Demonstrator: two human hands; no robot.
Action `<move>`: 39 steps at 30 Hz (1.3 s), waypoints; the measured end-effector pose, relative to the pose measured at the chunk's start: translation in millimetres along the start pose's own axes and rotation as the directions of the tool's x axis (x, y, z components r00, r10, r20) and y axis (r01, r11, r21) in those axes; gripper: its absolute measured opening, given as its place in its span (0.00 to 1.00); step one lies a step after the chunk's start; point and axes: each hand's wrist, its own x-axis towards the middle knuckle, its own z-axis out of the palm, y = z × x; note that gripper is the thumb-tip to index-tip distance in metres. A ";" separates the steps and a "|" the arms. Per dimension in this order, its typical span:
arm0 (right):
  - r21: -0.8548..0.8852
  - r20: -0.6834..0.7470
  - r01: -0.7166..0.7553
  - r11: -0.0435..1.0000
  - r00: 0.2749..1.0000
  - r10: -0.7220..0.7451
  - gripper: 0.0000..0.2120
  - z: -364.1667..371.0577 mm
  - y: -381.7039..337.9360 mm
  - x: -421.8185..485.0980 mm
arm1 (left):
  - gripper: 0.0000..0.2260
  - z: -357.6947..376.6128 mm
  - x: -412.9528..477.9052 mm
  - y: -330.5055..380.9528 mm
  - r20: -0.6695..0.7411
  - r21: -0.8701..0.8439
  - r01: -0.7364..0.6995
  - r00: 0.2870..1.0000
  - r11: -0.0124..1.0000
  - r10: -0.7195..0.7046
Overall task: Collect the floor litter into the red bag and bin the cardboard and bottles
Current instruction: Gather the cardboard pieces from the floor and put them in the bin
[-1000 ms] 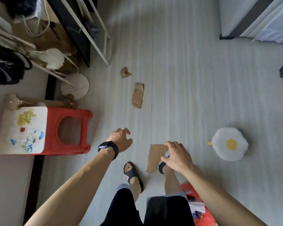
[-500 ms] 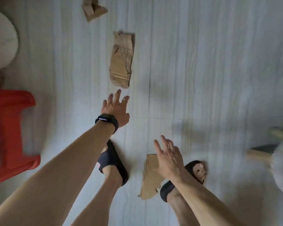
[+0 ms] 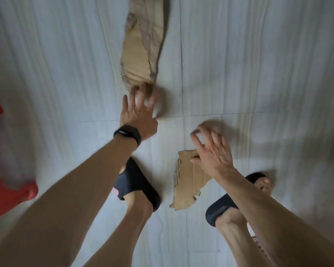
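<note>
**Both hands low at the cardboard**

The left hand (image 3: 139, 114), fingers spread and gripping nothing, touches the near end of the long cardboard piece (image 3: 141, 51), ahead of the left sandal (image 3: 137, 186). The right hand (image 3: 213, 153), likewise splayed, hangs over the small cardboard scrap (image 3: 185, 182) just right of that sandal.

Near cardboard (image 3: 185, 182) lies between the sandals (image 3: 137, 184), far cardboard (image 3: 141, 51) ahead.

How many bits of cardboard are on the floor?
2. A long piece lies ahead, just beyond the left hand. A smaller piece lies between the black sandals, partly under the right hand. More may lie outside the view.
</note>
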 end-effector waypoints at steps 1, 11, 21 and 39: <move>0.009 -0.013 -0.033 0.999 0.999 0.033 0.42 -3.7 -1.8 3.2 | 0.33 4.2 -10.7 5.7 -0.012 0.009 -0.008 1.000 1.000 0.008; -0.146 0.164 -0.060 0.988 0.983 0.083 0.49 8.4 -26.0 1.1 | 0.43 -6.1 7.5 -7.2 0.170 -0.303 0.460 0.888 0.834 -0.428; 0.093 0.364 -0.044 0.995 0.931 0.007 0.12 -97.2 -6.9 -72.5 | 0.17 -75.1 -119.7 -26.7 0.315 -0.345 0.466 0.875 0.815 -0.367; 0.199 -0.064 0.464 0.863 0.885 -0.461 0.15 -581.5 -177.4 -338.7 | 0.09 -437.8 -629.5 -39.9 0.106 -0.817 0.545 0.461 0.187 -0.881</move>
